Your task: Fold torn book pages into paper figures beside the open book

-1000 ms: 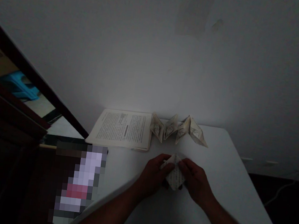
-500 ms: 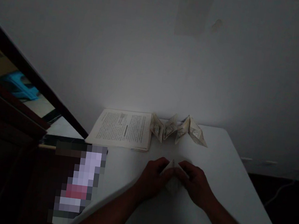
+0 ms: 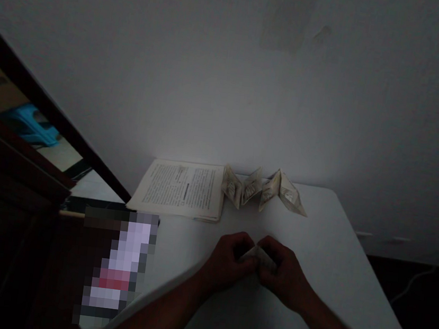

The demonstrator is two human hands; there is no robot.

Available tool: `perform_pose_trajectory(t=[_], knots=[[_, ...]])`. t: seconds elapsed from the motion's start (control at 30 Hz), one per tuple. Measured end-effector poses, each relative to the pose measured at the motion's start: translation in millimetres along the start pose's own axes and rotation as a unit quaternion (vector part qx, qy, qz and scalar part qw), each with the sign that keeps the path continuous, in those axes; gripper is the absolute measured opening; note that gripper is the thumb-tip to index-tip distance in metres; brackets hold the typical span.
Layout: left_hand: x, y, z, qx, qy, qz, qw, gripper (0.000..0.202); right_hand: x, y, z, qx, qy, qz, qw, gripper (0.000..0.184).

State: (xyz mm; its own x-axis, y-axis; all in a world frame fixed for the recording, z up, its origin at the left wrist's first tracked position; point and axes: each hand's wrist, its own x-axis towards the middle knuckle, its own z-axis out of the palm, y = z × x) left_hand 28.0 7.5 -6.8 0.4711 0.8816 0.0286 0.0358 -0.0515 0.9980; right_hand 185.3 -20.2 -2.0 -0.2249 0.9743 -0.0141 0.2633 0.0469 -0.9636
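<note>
Between my two hands is a folded piece of paper (image 3: 257,253), its peak showing above my thumbs. My left hand (image 3: 229,259) pinches its left side, fingers curled behind and thumb in front. On the other side my right hand (image 3: 283,271) grips it the same way. Much of the paper is hidden by the fingers. Beyond the hands, several folded paper boats (image 3: 252,187) of printed paper stand in a row. To their left lies a stack of printed pages (image 3: 178,189).
The white table (image 3: 332,253) stands against a grey wall (image 3: 198,76). A blurred-out, pixelated object (image 3: 123,259) lies along the table's left edge. A dark-framed mirror or opening (image 3: 50,106) leans at the left, with a blue item (image 3: 34,126) seen in it.
My thumbs and fingers have shifted on the folded paper; its peak sits lower and its sides look spread wider. The other papers stay put, while the view has moved slightly.
</note>
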Motion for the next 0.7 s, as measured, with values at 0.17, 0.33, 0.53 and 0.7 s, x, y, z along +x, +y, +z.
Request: perform_pose_trajectory(t=[0.17, 0.33, 0.53, 0.7], knots=[[1.0, -6.3, 1.0, -0.035, -0.011, 0.010, 0.999, 0.016, 1.4, -2.8, -0.6, -0.019, -0.011, -0.015, 1.000, 0.010], [1.2, -5.4, 2.0, -0.060, -0.015, 0.015, 0.998, 0.015, 1.8, -1.5, -0.6, -0.031, -0.017, -0.032, 0.999, 0.007], [0.6, -2.7, 2.4, -0.062, 0.000, 0.025, 0.998, 0.013, 2.3, 0.2, -0.8, -0.057, -0.016, -0.049, 0.997, 0.003], [-0.3, -1.8, 2.8, -0.023, 0.020, 0.023, 0.999, 0.013, 3.2, 0.0, 0.3, -0.080, -0.025, -0.050, 0.995, 0.005]])
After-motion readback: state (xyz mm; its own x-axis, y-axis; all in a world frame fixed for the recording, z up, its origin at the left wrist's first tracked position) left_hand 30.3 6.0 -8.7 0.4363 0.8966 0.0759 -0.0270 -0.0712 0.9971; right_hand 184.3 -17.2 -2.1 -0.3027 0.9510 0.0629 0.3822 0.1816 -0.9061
